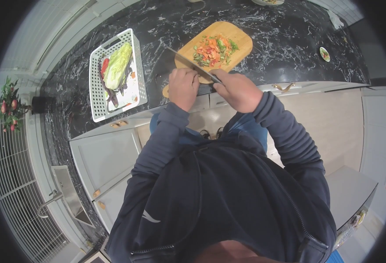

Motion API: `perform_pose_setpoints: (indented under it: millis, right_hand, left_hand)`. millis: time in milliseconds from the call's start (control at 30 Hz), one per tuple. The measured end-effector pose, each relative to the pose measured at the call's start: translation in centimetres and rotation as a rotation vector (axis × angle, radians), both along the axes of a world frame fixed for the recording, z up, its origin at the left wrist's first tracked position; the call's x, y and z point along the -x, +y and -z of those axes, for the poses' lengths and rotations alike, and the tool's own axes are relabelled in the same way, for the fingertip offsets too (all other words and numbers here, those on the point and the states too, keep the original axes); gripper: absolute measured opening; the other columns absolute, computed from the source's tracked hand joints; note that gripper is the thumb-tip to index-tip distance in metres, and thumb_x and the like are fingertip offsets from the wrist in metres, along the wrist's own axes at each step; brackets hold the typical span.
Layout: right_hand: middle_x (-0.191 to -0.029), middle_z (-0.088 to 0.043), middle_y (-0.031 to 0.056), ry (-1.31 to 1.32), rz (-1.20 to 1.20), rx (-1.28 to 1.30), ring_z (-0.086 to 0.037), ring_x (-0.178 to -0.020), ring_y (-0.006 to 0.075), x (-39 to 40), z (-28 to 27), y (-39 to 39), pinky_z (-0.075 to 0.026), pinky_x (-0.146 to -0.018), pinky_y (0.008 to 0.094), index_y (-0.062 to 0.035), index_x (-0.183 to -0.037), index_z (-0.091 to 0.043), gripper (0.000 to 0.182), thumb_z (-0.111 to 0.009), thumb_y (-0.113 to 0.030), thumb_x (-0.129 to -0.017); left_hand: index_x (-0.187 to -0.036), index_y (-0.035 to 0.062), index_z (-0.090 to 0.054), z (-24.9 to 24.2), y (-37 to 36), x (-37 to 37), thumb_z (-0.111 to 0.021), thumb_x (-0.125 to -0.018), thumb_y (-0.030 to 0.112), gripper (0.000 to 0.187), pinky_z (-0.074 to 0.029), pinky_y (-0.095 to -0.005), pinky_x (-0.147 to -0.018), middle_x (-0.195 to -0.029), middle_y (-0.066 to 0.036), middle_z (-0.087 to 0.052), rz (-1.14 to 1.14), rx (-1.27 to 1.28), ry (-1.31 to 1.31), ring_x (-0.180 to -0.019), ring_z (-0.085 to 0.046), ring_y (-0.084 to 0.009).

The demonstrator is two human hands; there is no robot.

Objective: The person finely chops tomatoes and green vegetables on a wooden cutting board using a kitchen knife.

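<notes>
My right hand is closed around the handle of a knife. Its long blade points up and left across the near left part of a wooden cutting board. On the board lies a loose heap of chopped vegetables, orange, red and green. My left hand is beside the blade at the board's near left end, above the board's handle. Its fingers are curled in and pressed together; whatever they grip, if anything, is hidden.
Left on the dark marbled counter stands a white perforated basket holding a lettuce head, something red and dark leaves. A small oval dish sits at the right. A potted plant is far left, near a sink.
</notes>
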State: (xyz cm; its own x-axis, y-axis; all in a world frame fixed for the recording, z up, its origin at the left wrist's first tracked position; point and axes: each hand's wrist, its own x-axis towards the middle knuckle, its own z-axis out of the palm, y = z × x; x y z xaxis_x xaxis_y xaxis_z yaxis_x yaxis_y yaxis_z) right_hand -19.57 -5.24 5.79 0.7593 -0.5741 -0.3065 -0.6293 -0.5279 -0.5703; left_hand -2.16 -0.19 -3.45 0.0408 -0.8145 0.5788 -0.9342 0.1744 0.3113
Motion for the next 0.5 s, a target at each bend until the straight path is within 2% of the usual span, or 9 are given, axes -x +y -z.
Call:
perform_pose_setpoints:
  millis: [100,200,300,400,500]
  right_hand:
    - [-0.077,-0.057,0.0158,-0.038,-0.040,0.031,-0.050,-0.064,0.0346,0.44,-0.07,-0.08,-0.037,-0.058,0.0405,-0.0047,-0.118,-0.040,0.031,-0.037,-0.018,-0.090]
    - [-0.078,-0.058,0.0178,-0.015,-0.054,0.071,-0.052,-0.066,0.0380,0.50,-0.04,0.19,-0.039,-0.060,0.0429,-0.0056,-0.120,-0.039,0.033,-0.039,-0.018,-0.090]
    - [-0.083,-0.058,0.0188,-0.009,-0.025,0.016,-0.052,-0.072,0.0377,0.55,-0.23,-0.06,-0.038,-0.063,0.0423,-0.0049,-0.121,-0.038,0.035,-0.036,-0.020,-0.090]
    - [-0.072,-0.054,0.0160,-0.042,-0.038,0.045,-0.049,-0.062,0.0346,0.64,-0.58,0.40,-0.036,-0.056,0.0411,-0.0053,-0.119,-0.040,0.032,-0.037,-0.017,-0.090]
    - [-0.071,-0.056,0.0169,0.008,-0.044,0.066,-0.051,-0.063,0.0375,0.62,-0.23,0.43,-0.037,-0.058,0.0434,-0.0062,-0.119,-0.039,0.033,-0.036,-0.019,-0.089]
  left_hand:
    - [-0.080,0.0052,-0.068,-0.21,0.17,-0.12,-0.049,-0.085,0.011,0.020,-0.040,-0.0351,-0.067,-0.076,-0.005,-0.063,-0.018,-0.026,0.019,-0.075,-0.050,-0.0252]
    - [-0.074,0.0035,-0.063,0.26,0.15,-0.27,-0.050,-0.085,0.012,0.019,-0.039,-0.0355,-0.066,-0.074,-0.007,-0.056,-0.032,-0.036,-0.003,-0.073,-0.047,-0.0262]
    - [-0.080,0.0050,-0.066,0.05,0.06,-0.02,-0.050,-0.085,0.012,0.018,-0.039,-0.0343,-0.069,-0.079,-0.005,-0.060,-0.026,-0.038,0.002,-0.077,-0.049,-0.0244]
    - [-0.078,0.0048,-0.065,0.30,0.20,-0.37,-0.049,-0.085,0.013,0.019,-0.040,-0.0356,-0.068,-0.075,-0.007,-0.057,-0.034,-0.062,0.006,-0.075,-0.048,-0.0269]
    - [-0.072,0.0027,-0.061,0.28,0.16,-0.18,-0.051,-0.083,0.011,0.017,-0.039,-0.0367,-0.067,-0.073,-0.009,-0.054,-0.032,-0.055,-0.010,-0.073,-0.046,-0.0273]
